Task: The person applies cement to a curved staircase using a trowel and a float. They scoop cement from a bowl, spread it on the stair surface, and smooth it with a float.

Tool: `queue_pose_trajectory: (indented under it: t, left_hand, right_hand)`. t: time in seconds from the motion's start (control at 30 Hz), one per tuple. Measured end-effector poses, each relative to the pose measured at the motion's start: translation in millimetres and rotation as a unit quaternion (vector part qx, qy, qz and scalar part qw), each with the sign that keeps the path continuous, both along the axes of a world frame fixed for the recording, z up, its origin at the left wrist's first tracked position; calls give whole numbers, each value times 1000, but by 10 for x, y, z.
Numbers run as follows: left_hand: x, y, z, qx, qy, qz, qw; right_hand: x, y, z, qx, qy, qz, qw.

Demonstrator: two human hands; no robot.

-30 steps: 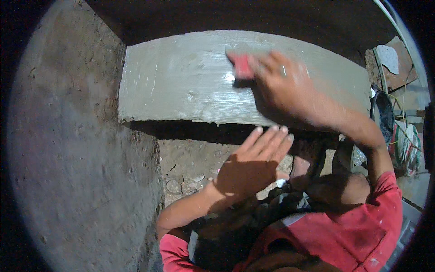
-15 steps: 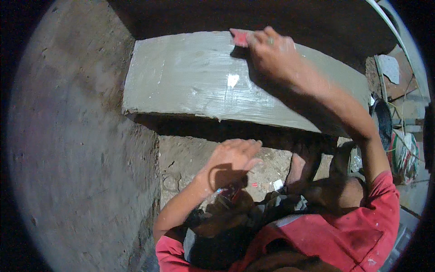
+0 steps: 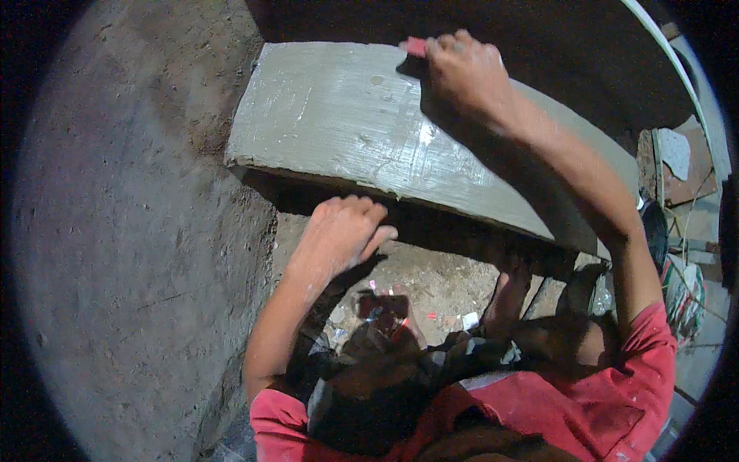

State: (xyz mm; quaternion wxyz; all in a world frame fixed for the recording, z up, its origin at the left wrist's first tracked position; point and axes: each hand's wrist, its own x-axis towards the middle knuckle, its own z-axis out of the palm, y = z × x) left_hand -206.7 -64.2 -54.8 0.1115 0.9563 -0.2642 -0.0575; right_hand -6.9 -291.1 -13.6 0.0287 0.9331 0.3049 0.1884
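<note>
A long grey slab with a wet, streaked cement surface stretches across in front of me. My right hand is closed around a small flat red tool at the slab's far edge. Most of that tool is hidden by my fingers, so its exact kind does not show. My left hand holds nothing. It hovers just below the slab's near edge, fingers loosely bent and thumb apart; I cannot tell whether the fingertips touch the edge.
A rough grey wall rises at the left, and a dark upright panel stands behind the slab. At the right are a black tub, a striped sack and a white broken piece. Scraps litter the floor by my feet.
My left hand has moved up and left, closer to the slab's near edge. My right hand stays at the far edge with the red tool, and the view has shifted a little.
</note>
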Motion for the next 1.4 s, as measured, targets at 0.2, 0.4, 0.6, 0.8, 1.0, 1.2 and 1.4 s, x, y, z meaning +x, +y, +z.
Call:
queue_pose_trajectory:
  t: [0.2, 0.4, 0.6, 0.8, 1.0, 1.2, 1.4]
  left_hand:
    - [136, 622, 673, -164, -154, 109, 968]
    - [519, 698, 372, -80, -177, 120, 974]
    - [491, 714, 235, -32, -145, 135, 980]
    - [445, 920, 274, -73, -141, 180, 971]
    - [429, 799, 258, -94, -138, 162, 973]
    - [381, 875, 249, -112, -144, 204, 962]
    - [424, 855, 224, -93, -149, 190, 966]
  right_hand:
    - [-1421, 33, 108, 83, 13, 299, 950]
    - [-260, 192, 233, 39, -65, 79, 994]
    - [-527, 288, 45, -13, 75, 86, 993]
    - [-1348, 157, 378, 86, 83, 313, 942]
    - [74, 366, 148, 38, -8, 61, 997]
    - [-1241, 246, 37, 5, 61, 290, 955]
    - [-539, 453, 342, 38, -80, 156, 984]
